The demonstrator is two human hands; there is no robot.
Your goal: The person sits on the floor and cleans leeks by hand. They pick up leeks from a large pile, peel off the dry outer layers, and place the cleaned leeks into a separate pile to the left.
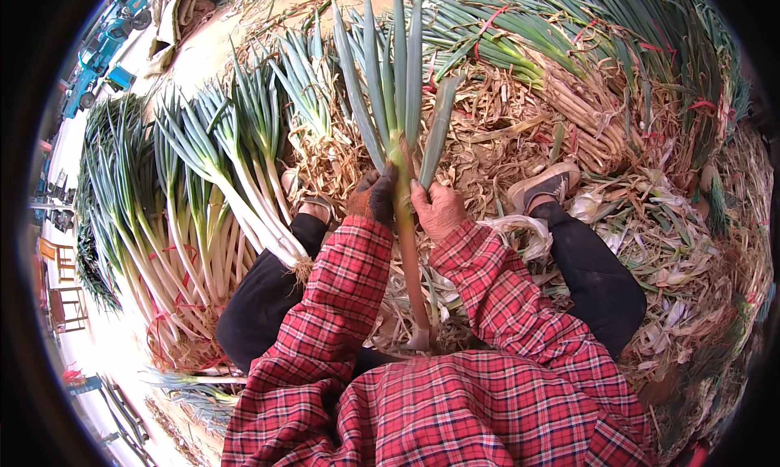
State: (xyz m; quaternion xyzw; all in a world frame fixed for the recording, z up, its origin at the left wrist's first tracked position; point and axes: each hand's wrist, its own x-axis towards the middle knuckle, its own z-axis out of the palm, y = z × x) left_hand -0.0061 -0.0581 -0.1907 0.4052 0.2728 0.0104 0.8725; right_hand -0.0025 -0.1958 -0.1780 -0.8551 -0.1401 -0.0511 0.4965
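My left hand, in a dark and orange work glove, is closed around a large green onion just below its leaves. The onion stands upright before me, green leaves up, its brownish stalk reaching down between my legs. My bare right hand pinches an outer leaf that leans away from the stalk on the right. Several white-stemmed green onions with roots lie over my left leg.
Bundled green onions with red ties stand at the left. Untrimmed onions are heaped at the upper right. Dry peelings cover the ground around my feet. Blue wheeled vehicles and a wooden chair show at the far left.
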